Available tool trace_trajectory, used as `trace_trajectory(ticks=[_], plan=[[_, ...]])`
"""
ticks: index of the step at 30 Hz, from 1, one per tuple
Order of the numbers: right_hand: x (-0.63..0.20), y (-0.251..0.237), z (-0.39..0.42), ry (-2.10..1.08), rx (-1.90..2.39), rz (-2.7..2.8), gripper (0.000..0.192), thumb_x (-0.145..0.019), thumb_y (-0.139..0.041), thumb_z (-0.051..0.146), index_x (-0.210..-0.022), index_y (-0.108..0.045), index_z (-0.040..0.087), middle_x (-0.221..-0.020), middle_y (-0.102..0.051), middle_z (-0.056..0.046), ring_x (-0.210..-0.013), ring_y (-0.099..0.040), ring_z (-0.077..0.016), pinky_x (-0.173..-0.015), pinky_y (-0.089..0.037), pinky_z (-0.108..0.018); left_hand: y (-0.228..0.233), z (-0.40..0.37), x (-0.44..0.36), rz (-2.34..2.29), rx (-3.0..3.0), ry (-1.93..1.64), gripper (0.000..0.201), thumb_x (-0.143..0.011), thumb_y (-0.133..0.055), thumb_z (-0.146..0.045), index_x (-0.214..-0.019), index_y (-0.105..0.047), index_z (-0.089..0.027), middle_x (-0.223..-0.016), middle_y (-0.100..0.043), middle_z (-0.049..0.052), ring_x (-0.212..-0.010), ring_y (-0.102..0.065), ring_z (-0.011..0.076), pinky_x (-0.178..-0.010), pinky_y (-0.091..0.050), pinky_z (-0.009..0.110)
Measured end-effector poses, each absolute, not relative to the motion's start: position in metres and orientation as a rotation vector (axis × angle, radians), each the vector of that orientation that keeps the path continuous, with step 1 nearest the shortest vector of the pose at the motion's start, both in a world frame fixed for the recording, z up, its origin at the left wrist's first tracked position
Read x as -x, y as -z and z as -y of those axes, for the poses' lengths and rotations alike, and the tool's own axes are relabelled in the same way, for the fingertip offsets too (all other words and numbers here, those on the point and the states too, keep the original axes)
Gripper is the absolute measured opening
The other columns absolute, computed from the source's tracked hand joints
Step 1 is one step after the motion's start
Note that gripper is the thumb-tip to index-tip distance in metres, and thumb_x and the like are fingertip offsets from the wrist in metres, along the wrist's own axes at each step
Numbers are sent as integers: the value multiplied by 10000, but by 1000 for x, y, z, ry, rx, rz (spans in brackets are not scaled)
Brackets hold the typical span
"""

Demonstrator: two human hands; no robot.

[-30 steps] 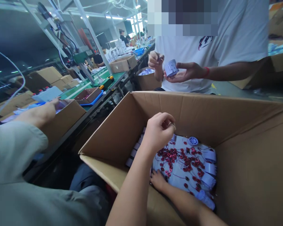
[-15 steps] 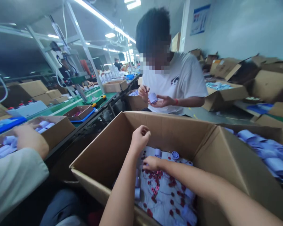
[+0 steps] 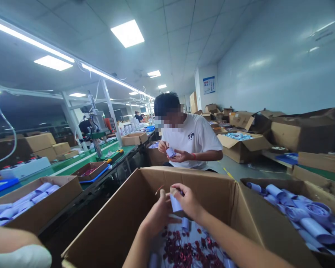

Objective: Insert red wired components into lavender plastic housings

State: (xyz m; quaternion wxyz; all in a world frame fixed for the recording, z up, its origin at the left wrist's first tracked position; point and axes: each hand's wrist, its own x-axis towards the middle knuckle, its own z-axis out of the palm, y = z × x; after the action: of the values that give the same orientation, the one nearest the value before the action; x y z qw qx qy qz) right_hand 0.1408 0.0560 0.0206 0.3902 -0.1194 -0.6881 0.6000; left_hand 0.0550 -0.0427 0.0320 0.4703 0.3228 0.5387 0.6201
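Pinching a lavender cylinder [image 3: 175,204], right fingers [image 3: 182,188] sit beside left fingers [image 3: 162,196] pinching a wire [image 3: 160,189], the wall poster [image 3: 209,85] unreadable.

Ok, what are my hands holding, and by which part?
Right hand: pale purple cylinder, by its upper end. Left hand: apparently a red wire, exact hold unclear.

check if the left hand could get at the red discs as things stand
Probably yes: the left hand is above the open cardboard box, and many red discs lie uncovered below. It may be holding a thin wire, though.
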Motion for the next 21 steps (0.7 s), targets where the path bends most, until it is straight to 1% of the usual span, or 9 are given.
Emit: trace_trajectory(ticks=[2, 3, 5, 7, 9, 11, 15, 18, 21], plan=[[-142, -21, -46, -1481, 254, 1713, 386, -746, -574, 519, -886, -648, 167, -838, -666, -56, -777, -588, -185, -716, -462, -296, -22, 44, -60, -1237, -879, -1517, 425, -862, -423, -476, -1014, -671, -166, -890, -672, 123, -787, -623, 249, -584, -507, 336], [-142, -21, -42, -1470, 231, 1701, 353, -748, -587, 488, -899, -653, 175, -869, -674, -58, -820, -598, -195, -757, -465, -308, -16, 45, -60, -1232, -912, -1541, 385, -831, -518, -460, -1071, -643, -187, -930, -664, 110, -800, -620, 237, -610, -510, 328], [-144, -23, -38, -1450, 223, 1674, 323, -744, -606, 454, -917, -653, 186, -885, -679, -57, -846, -605, -203, -793, -467, -324, -8, 46, -56, -1211, -949, -1619, 496, -700, -724, -421, -1129, -570, -227, -966, -641, 75, -792, -617, 199, -664, -506, 299], [-146, -26, -40, -1442, 241, 1630, 322, -717, -634, 458, -890, -640, 186, -891, -672, -60, -822, -603, -201, -782, -471, -332, -5, 48, -50, -1201, -934, -1726, 587, -580, -826, -384, -1066, -548, -209, -916, -628, 53, -757, -610, 172, -670, -491, 266], [-148, -29, -46, -1460, 233, 1558, 325, -668, -676, 472, -799, -606, 183, -896, -662, -69, -819, -601, -204, -791, -469, -341, -9, 53, -47, -1224, -842, -1815, 560, -539, -851, -356, -977, -541, -196, -854, -621, 37, -723, -616, 169, -649, -480, 257], [-149, -29, -53, -1509, 215, 1513, 345, -627, -712, 480, -727, -563, 185, -859, -653, -69, -806, -601, -205, -789, -467, -345, -17, 58, -48, -1224, -761, -1855, 491, -561, -832, -355, -925, -544, -194, -837, -625, 35, -696, -625, 177, -648, -485, 279], [-152, -26, -62, -1602, 197, 1523, 388, -598, -751, 483, -781, -574, 191, -751, -637, -35, -758, -600, -200, -730, -471, -328, -31, 63, -59, -1023, -827, -1787, 414, -547, -803, -297, -894, -606, -187, -849, -646, 43, -663, -632, 188, -629, -471, 279], [-156, -24, -66, -1645, 126, 1633, 350, -648, -728, 446, -849, -613, 183, -786, -644, -35, -791, -603, -195, -743, -466, -313, -36, 62, -62, -848, -875, -1762, 568, -460, -816, -257, -998, -646, -198, -906, -656, 53, -639, -619, 175, -609, -452, 263], [-158, -21, -72, -1592, 136, 1745, 297, -696, -695, 369, -924, -638, 188, -742, -604, 3, -733, -566, -159, -708, -438, -284, -35, 59, -56, -846, -856, -1824, 688, -511, -801, -309, -1161, -611, -189, -802, -651, 62, -654, -609, 184, -623, -447, 266]])
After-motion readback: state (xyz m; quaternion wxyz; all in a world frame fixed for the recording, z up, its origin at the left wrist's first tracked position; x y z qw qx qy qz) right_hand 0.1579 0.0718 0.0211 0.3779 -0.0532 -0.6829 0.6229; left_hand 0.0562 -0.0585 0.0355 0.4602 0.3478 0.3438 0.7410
